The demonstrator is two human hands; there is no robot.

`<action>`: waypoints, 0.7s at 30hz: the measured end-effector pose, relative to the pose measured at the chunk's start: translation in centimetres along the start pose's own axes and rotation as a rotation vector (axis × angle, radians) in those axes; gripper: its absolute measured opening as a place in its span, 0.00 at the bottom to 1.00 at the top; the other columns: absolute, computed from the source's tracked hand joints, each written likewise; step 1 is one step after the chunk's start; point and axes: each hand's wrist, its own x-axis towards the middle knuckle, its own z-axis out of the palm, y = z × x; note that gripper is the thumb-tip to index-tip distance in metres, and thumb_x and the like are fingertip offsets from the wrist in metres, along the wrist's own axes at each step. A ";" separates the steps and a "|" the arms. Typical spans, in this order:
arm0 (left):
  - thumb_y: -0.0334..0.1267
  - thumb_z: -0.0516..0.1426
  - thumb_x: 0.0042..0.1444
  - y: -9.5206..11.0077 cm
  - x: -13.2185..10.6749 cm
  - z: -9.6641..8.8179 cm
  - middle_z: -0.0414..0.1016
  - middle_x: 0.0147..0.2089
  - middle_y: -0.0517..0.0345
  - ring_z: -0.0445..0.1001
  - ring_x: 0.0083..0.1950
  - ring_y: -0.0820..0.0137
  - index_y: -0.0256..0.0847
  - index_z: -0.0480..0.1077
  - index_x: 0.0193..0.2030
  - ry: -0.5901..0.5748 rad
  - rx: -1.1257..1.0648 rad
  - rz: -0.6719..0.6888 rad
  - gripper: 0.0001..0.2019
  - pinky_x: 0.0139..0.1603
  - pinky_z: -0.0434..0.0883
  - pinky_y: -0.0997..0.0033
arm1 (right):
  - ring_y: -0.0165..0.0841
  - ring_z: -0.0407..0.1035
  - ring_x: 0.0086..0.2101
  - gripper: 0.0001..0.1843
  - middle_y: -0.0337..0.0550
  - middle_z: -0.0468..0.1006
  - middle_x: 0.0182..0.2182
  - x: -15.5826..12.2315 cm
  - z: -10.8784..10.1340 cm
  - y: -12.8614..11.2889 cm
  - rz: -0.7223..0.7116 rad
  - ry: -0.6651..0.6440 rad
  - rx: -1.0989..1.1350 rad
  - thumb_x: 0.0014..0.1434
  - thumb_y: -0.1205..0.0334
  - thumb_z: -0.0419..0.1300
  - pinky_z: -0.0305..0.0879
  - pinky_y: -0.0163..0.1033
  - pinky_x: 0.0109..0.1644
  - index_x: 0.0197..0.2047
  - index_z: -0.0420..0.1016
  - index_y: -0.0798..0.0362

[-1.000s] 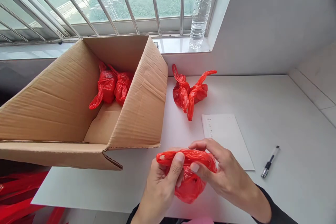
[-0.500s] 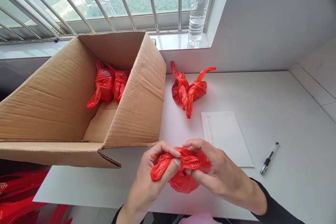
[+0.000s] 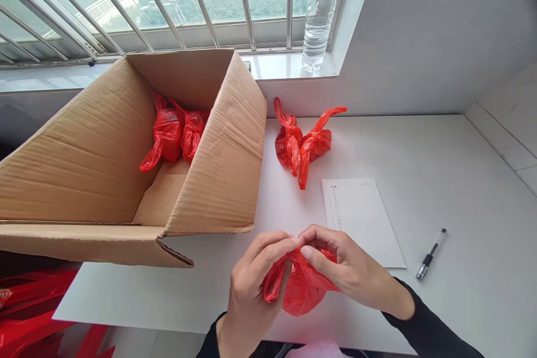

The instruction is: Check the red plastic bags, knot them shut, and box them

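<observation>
A red plastic bag (image 3: 305,291) is held near the front of the white table, bulging below the fingers; what it contains is hidden. My left hand (image 3: 255,277) is closed on the bag's left side, with a loop of the plastic showing under the fingers. Its gathered top is pinched by my right hand (image 3: 335,257). The fingertips of both hands nearly meet there. Farther back, two knotted red bags, a left one (image 3: 288,142) and a right one (image 3: 312,148), lean together on the table.
An open cardboard box (image 3: 218,162) fills the left, with two tied red bags (image 3: 168,134) inside. A notepad (image 3: 363,224) and a pen (image 3: 431,254) lie to the right. On the windowsill stands a water bottle (image 3: 319,17). More red plastic (image 3: 33,302) hangs at lower left.
Both hands have shifted their grip on the bag's top and come closer together at the fingertips. The twisted end at the left is now mostly covered by my left hand.
</observation>
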 end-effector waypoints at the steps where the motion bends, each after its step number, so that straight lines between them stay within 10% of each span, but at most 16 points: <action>1: 0.21 0.56 0.63 0.0 -0.1 0.0 0.76 0.54 0.52 0.78 0.53 0.72 0.45 0.71 0.62 -0.010 0.014 -0.001 0.23 0.54 0.75 0.76 | 0.28 0.64 0.33 0.16 0.36 0.71 0.33 0.0 -0.1 -0.1 0.002 0.013 -0.004 0.73 0.48 0.53 0.63 0.36 0.40 0.42 0.71 0.51; 6: 0.24 0.53 0.68 -0.1 -1.9 -0.5 0.68 0.67 0.46 0.70 0.67 0.67 0.43 0.60 0.74 -0.117 0.081 -0.024 0.29 0.65 0.70 0.71 | 0.31 0.69 0.43 0.14 0.41 0.74 0.45 -0.7 -0.3 0.0 -0.058 0.121 -0.080 0.74 0.48 0.51 0.65 0.38 0.48 0.43 0.66 0.49; 12: 0.23 0.49 0.69 -0.5 -5.2 -1.8 0.63 0.71 0.45 0.65 0.71 0.65 0.41 0.56 0.75 -0.115 0.152 -0.084 0.30 0.70 0.65 0.69 | 0.29 0.63 0.32 0.15 0.35 0.69 0.33 -2.0 -1.5 1.0 0.000 0.221 -0.109 0.74 0.46 0.52 0.61 0.36 0.37 0.42 0.67 0.48; 21: 0.18 0.52 0.64 0.2 -4.8 -0.8 0.70 0.52 0.48 0.71 0.56 0.66 0.38 0.69 0.66 -0.019 0.059 0.124 0.26 0.59 0.72 0.65 | 0.34 0.73 0.41 0.13 0.39 0.81 0.43 -0.5 0.3 0.5 -0.082 -0.109 -0.215 0.71 0.57 0.56 0.68 0.39 0.49 0.54 0.76 0.47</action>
